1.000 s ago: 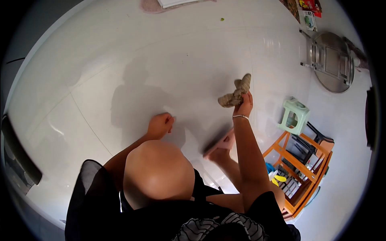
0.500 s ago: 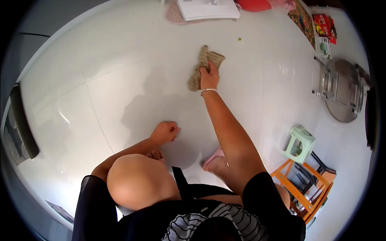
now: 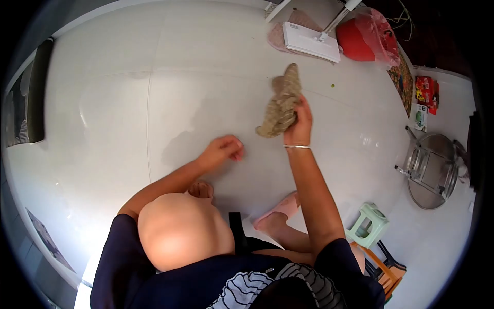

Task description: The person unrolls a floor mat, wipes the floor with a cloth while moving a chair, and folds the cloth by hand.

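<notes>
A crumpled brown striped cloth [image 3: 282,105] is gripped in my right hand [image 3: 300,122], whose wrist carries a pale bracelet. The cloth hangs over or rests against the glossy white floor [image 3: 206,77]; whether it touches cannot be made out. My left hand [image 3: 223,149] is closed with curled fingers above the floor, in front of my bent knee, and nothing shows in it. Below, my feet are in pink slippers [image 3: 280,211].
A white flat mop head [image 3: 311,44] lies on a pinkish mat at the top, beside a red bin [image 3: 355,41] with a pink bag. Rightward are a folded metal stool [image 3: 433,170], a green plastic stool [image 3: 369,225] and a wooden frame [image 3: 383,268].
The view has swung, bringing the mop and red bin further into sight. My right hand has shifted across the floor with the cloth, which is bunched differently. My left hand stays closed.
</notes>
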